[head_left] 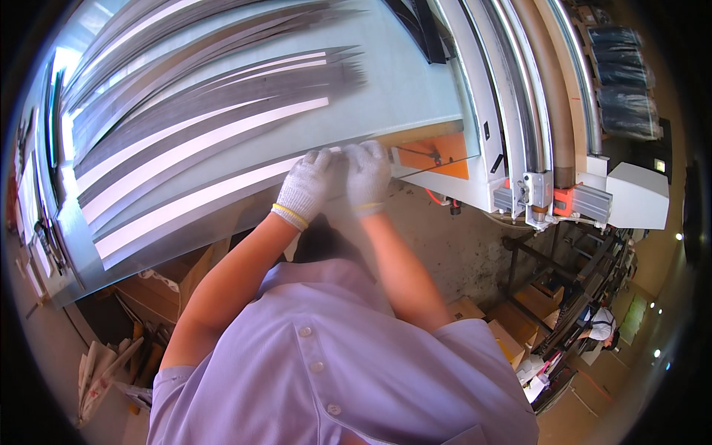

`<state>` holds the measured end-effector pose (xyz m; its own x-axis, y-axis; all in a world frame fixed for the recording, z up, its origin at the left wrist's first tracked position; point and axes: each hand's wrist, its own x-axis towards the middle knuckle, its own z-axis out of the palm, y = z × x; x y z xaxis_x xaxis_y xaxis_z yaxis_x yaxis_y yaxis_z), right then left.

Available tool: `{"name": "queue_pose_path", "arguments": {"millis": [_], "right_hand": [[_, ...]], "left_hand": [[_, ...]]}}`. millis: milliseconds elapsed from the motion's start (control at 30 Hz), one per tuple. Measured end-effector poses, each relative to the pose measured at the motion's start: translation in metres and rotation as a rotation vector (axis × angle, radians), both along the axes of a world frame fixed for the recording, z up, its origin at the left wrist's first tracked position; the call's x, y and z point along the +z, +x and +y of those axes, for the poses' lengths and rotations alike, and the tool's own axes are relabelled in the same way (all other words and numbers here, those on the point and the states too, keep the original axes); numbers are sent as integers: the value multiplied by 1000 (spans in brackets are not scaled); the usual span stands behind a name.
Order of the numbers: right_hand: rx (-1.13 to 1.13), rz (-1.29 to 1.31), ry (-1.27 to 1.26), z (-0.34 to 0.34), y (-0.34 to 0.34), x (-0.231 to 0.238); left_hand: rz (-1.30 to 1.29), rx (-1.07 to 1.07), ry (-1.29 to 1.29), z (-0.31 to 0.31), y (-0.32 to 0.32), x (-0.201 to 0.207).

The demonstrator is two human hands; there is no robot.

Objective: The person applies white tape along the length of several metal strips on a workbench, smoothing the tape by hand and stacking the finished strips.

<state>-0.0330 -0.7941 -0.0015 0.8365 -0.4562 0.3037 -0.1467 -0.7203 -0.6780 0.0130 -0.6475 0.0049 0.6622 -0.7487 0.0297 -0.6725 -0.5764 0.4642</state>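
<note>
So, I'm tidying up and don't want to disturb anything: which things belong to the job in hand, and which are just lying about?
Apparently part of the job:
left hand and right hand, at the nearest strip
other strips behind it
table underneath

Probably just lying about:
cardboard boxes, lower right
dark bundles, upper right

Knit cloth gloves [305, 184], smooth strips [200, 197] at ten o'clock
Tabletop [404, 93] looks glassy toward twelve; metal tube [587, 89] shines at two; matt cloth shirt [386, 348] at six.
</note>
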Motion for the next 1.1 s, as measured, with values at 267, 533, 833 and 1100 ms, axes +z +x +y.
{"name": "queue_pose_path", "arguments": {"millis": [267, 533, 833, 1100], "right_hand": [[29, -3, -14, -1, 1, -2], [-8, 32, -73, -3, 7, 3], [44, 18, -86, -7, 4, 0], [-22, 28, -5, -3, 0, 1]], "left_hand": [[-2, 1, -4, 1, 0, -3], [-10, -10, 10, 0, 0, -3], [-11, -8, 8, -1, 0, -1], [-17, 2, 20, 0, -1, -3]]}}
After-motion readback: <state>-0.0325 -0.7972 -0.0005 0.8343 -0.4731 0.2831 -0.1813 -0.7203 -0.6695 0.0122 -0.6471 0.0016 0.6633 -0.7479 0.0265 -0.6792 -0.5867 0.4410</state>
